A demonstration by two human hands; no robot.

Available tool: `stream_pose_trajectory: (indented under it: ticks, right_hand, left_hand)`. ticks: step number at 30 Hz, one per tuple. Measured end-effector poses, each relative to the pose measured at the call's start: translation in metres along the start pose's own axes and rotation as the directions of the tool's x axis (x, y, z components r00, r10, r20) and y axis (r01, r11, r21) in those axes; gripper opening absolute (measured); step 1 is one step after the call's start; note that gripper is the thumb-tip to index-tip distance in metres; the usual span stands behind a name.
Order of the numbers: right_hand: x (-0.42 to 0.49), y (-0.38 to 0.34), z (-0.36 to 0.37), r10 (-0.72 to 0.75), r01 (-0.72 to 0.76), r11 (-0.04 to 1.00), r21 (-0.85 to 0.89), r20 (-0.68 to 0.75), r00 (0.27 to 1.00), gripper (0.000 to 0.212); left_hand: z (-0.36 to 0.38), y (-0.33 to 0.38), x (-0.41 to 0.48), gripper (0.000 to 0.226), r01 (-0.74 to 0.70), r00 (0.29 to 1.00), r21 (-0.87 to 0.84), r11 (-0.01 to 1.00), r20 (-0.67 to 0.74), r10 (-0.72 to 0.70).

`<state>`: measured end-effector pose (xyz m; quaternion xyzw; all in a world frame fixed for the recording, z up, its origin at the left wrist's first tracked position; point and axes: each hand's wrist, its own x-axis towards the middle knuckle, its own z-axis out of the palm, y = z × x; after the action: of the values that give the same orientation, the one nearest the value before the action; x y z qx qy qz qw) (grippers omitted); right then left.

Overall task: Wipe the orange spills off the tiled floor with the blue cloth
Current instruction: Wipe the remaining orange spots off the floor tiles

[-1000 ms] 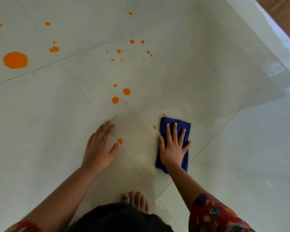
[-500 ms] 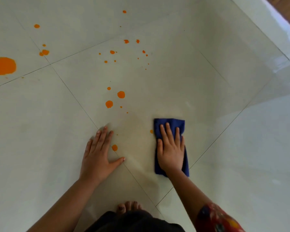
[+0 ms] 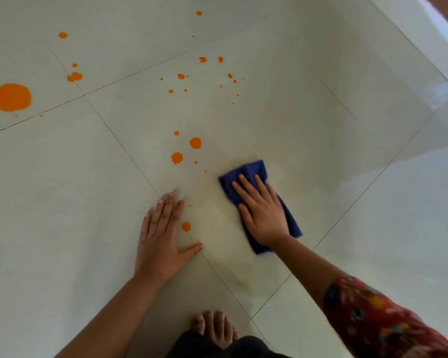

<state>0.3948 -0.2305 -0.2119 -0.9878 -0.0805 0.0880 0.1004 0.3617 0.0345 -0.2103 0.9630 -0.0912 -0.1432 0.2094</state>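
Pale tiled floor point(image 3: 321, 156), orange spills point(image 3: 11, 97), right hand point(image 3: 263, 215) flat on seemingly folded blue cloth point(image 3: 251, 171)

I see right hand point(image 3: 264, 215) swing blue cloth point(image 3: 254, 169) leftward, now angled toward twin orange drops point(image 3: 177, 158); small drop beside cloth gone.

Glossy pale floor tiles point(image 3: 321, 125), perhaps daylight-reflecting.
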Motion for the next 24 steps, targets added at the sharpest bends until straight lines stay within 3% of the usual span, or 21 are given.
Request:
stream_pose_trajectory:
  ticks: [2, 4, 6, 8, 11, 12, 14, 15, 17, 20, 22, 24]
  right_hand:
    - [0.0, 0.03, -0.006, 0.124, -0.123, 0.992, 0.014, -0.043, 0.991, 0.052]
    - [0.029, 0.043, -0.014, 0.362, -0.36, 0.932, 0.034, -0.087, 0.928, 0.053]
    - [0.066, 0.034, -0.018, 0.482, -0.477, 0.876, 0.069, -0.097, 0.871, 0.054]
    - [0.083, 0.01, -0.014, 0.44, -0.434, 0.898, 0.075, -0.108, 0.891, 0.055]
    - [0.041, -0.024, 0.002, 0.08, -0.08, 0.997, -0.005, -0.059, 0.995, 0.054]
    - [0.015, -0.026, 0.005, -0.048, 0.048, 0.998, -0.03, 0.002, 0.999, 0.053]
    - [-0.021, -0.005, 0.003, -0.152, 0.155, 0.987, -0.04, 0.073, 0.986, 0.052]
    - [-0.024, 0.011, 0.0, -0.12, 0.123, 0.991, -0.046, 0.054, 0.991, 0.052]
    - [-0.01, 0.035, -0.007, 0.099, -0.099, 0.994, -0.055, -0.015, 0.995, 0.053]
    - [0.033, 0.022, -0.008, 0.439, -0.438, 0.899, 0.034, -0.102, 0.893, 0.057]
    - [0.031, -0.011, 0.0, 0.419, -0.415, 0.908, 0.063, -0.118, 0.9, 0.059]
    - [-0.004, -0.035, 0.012, 0.124, -0.125, 0.992, -0.003, -0.042, 0.991, 0.056]
  left_hand:
    - [0.001, 0.001, 0.0, 0.103, 0.012, 1.0, 0.007, 1.0, 0.002, -0.012]
    - [0.002, 0.002, 0.001, 0.104, 0.027, 1.0, 0.009, 1.0, 0.003, -0.027]
    - [0.002, 0.002, 0.001, 0.105, 0.03, 1.0, 0.012, 0.999, 0.006, -0.03]
    - [0.002, 0.001, 0.001, 0.105, 0.03, 0.999, 0.015, 0.999, 0.012, -0.031]
    - [0.001, 0.002, 0.001, 0.104, 0.031, 0.999, 0.014, 0.999, 0.017, -0.031]
    - [0.001, 0.003, 0.001, 0.104, 0.031, 0.999, 0.012, 0.999, 0.015, -0.032]
    - [0.001, 0.002, 0.002, 0.104, 0.026, 1.0, 0.016, 1.0, 0.011, -0.026]
    - [0.001, 0.002, 0.001, 0.104, 0.025, 1.0, 0.019, 1.0, 0.006, -0.025]
    - [0.002, 0.002, 0.0, 0.105, 0.027, 1.0, 0.02, 0.999, -0.01, -0.027]
    - [0.003, 0.004, 0.001, 0.104, 0.029, 1.0, 0.03, 0.999, -0.008, -0.029]
    - [0.002, 0.003, 0.001, 0.104, 0.029, 1.0, 0.022, 0.999, 0.002, -0.029]
    - [0.002, 0.003, 0.001, 0.104, 0.034, 0.999, 0.012, 0.999, 0.012, -0.034]
